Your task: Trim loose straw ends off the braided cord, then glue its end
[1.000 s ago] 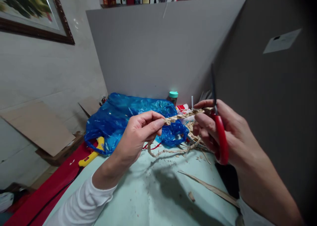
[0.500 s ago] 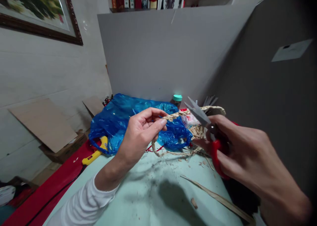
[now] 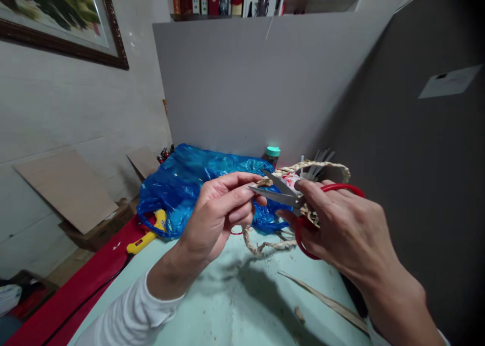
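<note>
Between the thumb and fingers of my left hand (image 3: 223, 209) is pinched a braided straw cord (image 3: 314, 165). From there the braid loops up to the right, and a lower stretch hangs down over the table. My right hand (image 3: 341, 225) grips a pair of red-handled scissors (image 3: 278, 193) with the blades parted. The blades point left, close to the left fingertips, with the braid near their upper blade. Whether the braid lies between the blades I cannot tell.
A crumpled blue plastic bag (image 3: 178, 179) lies behind my left hand, with a yellow-handled tool (image 3: 146, 241) beside it. A jar with a green lid (image 3: 273, 154) stands at the back. One flat straw strip (image 3: 326, 300) and small scraps lie on the pale table (image 3: 212, 305).
My right hand has brought the scissors left and down to the left fingertips, and the blades are spread wider. The hanging part of the braid has shifted slightly.
</note>
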The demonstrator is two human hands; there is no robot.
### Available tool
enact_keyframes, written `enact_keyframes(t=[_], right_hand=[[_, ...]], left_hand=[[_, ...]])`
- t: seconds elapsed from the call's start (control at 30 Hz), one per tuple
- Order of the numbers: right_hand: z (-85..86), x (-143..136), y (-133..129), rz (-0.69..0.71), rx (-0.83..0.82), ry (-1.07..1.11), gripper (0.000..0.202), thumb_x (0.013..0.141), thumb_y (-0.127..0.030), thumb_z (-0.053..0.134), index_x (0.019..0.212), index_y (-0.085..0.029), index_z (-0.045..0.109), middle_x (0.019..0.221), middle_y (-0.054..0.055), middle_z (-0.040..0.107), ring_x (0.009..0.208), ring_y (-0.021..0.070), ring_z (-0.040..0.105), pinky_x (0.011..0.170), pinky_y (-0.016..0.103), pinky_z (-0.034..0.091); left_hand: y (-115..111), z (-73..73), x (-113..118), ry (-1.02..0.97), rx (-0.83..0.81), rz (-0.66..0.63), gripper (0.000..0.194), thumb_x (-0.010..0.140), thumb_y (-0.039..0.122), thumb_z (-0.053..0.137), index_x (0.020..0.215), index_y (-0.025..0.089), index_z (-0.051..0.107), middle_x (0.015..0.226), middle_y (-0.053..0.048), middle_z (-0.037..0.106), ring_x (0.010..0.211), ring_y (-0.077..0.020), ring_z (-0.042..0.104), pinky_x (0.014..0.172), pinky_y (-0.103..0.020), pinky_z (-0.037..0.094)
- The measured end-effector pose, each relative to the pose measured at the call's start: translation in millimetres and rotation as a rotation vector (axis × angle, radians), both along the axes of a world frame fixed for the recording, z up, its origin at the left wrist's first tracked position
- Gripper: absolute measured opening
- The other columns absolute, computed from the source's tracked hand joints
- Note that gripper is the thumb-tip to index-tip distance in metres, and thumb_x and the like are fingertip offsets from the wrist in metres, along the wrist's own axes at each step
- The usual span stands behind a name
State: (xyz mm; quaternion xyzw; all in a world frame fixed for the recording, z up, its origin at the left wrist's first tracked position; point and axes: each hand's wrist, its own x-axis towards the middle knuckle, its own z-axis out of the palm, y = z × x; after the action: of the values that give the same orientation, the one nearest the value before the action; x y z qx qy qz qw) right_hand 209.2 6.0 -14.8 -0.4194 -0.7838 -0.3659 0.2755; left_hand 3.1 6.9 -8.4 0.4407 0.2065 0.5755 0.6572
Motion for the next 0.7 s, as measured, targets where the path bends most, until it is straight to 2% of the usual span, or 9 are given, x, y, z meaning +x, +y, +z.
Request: enact_keyframes(t=[0.13, 0.2, 0.43, 0.53, 0.7], right_hand=[[-1.5, 2, 4, 0.005, 0.043, 0.015, 0.029, 0.087, -0.039, 0.057, 0.099, -0.014, 0.066, 0.064, 0.007, 0.066, 0.052, 0.0224, 0.06, 0.051, 0.032, 0.034], [-2.4, 2, 5, 0.021, 0.04, 0.022, 0.031, 0.09, -0.04, 0.055, 0.101, -0.013, 0.066, 0.065, 0.007, 0.067, 0.053, 0.0222, 0.06, 0.052, 0.032, 0.035], [-3.0, 0, 4, 0.082, 0.025, 0.047, 0.028, 0.091, -0.037, 0.054, 0.098, -0.012, 0.065, 0.059, 0.004, 0.061, 0.05, 0.02, 0.056, 0.05, 0.03, 0.035], [-3.8, -1, 6, 0.09, 0.009, 0.053, 0.021, 0.09, -0.033, 0.056, 0.092, -0.014, 0.064, 0.056, 0.002, 0.057, 0.047, 0.0181, 0.053, 0.049, 0.029, 0.033], [-6.1, -2, 7, 0.068, -0.072, 0.069, 0.005, 0.084, -0.019, 0.055, 0.079, -0.02, 0.056, 0.054, -0.001, 0.057, 0.046, 0.015, 0.048, 0.048, 0.029, 0.028]], left_hand=[[-4, 0.5, 2, 0.025, 0.016, 0.01, 0.013, 0.08, 0.015, 0.067, 0.09, 0.011, 0.075, 0.066, -0.008, 0.07, 0.04, -0.0001, 0.032, 0.044, -0.017, 0.026], [-6, -0.3, 4, 0.053, 0.042, 0.021, 0.014, 0.08, 0.016, 0.067, 0.091, 0.011, 0.076, 0.067, -0.007, 0.07, 0.04, -0.0004, 0.032, 0.043, -0.018, 0.026], [-11, -5.5, 8, 0.156, 0.148, 0.079, 0.017, 0.089, 0.016, 0.063, 0.096, 0.017, 0.078, 0.071, -0.004, 0.069, 0.044, -0.0005, 0.034, 0.046, -0.018, 0.029], [-13, -6.6, 6, 0.192, 0.173, 0.085, 0.018, 0.091, 0.018, 0.062, 0.098, 0.019, 0.078, 0.072, -0.003, 0.067, 0.046, -0.0005, 0.034, 0.047, -0.018, 0.029], [-13, -4.1, 6, 0.254, 0.179, 0.094, 0.019, 0.093, 0.02, 0.06, 0.082, 0.014, 0.076, 0.069, -0.001, 0.062, 0.046, -0.0003, 0.032, 0.047, -0.018, 0.028]])
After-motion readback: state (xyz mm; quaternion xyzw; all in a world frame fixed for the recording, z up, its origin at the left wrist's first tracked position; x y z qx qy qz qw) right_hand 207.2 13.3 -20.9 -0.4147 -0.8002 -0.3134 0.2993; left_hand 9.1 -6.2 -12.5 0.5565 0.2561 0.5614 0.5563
